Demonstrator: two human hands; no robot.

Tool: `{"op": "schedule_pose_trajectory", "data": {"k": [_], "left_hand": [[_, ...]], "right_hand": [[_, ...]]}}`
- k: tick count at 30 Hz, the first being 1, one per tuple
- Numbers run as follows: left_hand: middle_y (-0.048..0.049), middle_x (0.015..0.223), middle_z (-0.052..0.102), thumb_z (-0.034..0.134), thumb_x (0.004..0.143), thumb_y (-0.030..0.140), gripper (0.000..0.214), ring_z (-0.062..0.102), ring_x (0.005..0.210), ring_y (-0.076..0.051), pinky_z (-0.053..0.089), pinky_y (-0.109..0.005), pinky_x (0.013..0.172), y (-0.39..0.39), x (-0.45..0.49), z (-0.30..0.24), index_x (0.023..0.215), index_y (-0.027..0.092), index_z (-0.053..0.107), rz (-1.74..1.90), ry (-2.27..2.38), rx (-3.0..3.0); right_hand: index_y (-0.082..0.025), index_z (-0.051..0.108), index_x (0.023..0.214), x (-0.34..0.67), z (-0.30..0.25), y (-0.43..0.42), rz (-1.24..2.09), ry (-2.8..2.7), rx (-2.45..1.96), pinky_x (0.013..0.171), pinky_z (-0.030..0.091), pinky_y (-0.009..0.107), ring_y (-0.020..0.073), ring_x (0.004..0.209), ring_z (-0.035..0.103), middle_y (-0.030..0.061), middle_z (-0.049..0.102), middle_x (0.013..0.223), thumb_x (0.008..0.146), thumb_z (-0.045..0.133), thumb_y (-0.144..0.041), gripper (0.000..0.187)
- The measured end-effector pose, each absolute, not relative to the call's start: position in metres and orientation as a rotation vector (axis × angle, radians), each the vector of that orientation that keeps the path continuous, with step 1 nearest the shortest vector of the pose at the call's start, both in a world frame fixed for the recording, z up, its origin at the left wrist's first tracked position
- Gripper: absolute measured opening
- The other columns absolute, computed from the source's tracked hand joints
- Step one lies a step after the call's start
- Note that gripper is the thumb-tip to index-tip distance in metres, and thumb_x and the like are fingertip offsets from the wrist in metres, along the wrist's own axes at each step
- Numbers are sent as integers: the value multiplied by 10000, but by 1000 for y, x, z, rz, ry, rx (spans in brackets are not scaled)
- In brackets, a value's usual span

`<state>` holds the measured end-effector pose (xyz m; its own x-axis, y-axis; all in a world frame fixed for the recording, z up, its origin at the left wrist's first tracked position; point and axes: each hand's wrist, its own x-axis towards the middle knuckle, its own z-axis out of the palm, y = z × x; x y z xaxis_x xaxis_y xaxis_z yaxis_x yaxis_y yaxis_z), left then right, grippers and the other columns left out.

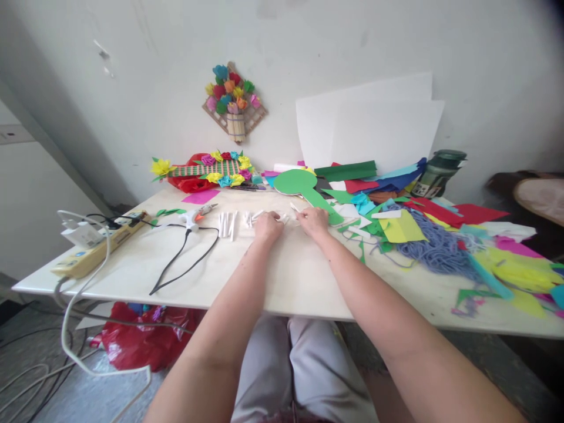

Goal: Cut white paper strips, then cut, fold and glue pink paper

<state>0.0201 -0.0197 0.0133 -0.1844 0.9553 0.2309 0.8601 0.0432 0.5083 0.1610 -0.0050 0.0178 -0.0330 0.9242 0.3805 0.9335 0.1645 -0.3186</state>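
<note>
White, slim, paper-like rolls look finished but unattached: one row lies left of my left hand, curled over others, its grip unclear to me; my right hand pinches one between closed fingertips.

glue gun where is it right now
In the head view, the glue gun lies on the table's left part, between the power strip and the row of short white sticks.
</note>
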Motion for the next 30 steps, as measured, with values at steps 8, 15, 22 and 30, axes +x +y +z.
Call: {"op": "schedule_pose_trajectory", "data": {"k": [8,15,22,30], "left_hand": [[-99,920,690,488,666,176,307,622,896,-199,444,-234,718,-11,13,26,905,165,680,734,2091,1716],[-101,775,695,539,712,334,224,641,784,-205,449,-250,642,4,10,36,777,165,672,555,2081,1671],[-60,814,688,570,698,379,274,626,781,-180,445,-242,668,4,7,27,870,194,678,662,2005,1817],[-46,997,619,640,601,510,307,502,1033,-229,398,-301,876,-14,16,27,753,248,690,584,1838,2346]], "right_hand": [[-235,702,824,148,15,-8,-42,-1997,-1715,903,266,376,231,1022,499,48,670,1007,751,539,-354,215],[-218,703,781,147,14,-13,-86,-2063,-1657,905,243,378,236,1005,495,66,677,955,770,513,-328,220],[-235,695,865,157,18,-15,-138,-2073,-1540,949,205,367,202,1032,476,22,657,1038,706,517,-167,248],[-255,682,956,185,31,-13,27,-2014,-1917,743,389,306,226,922,581,57,670,1008,684,562,-212,300]]}}
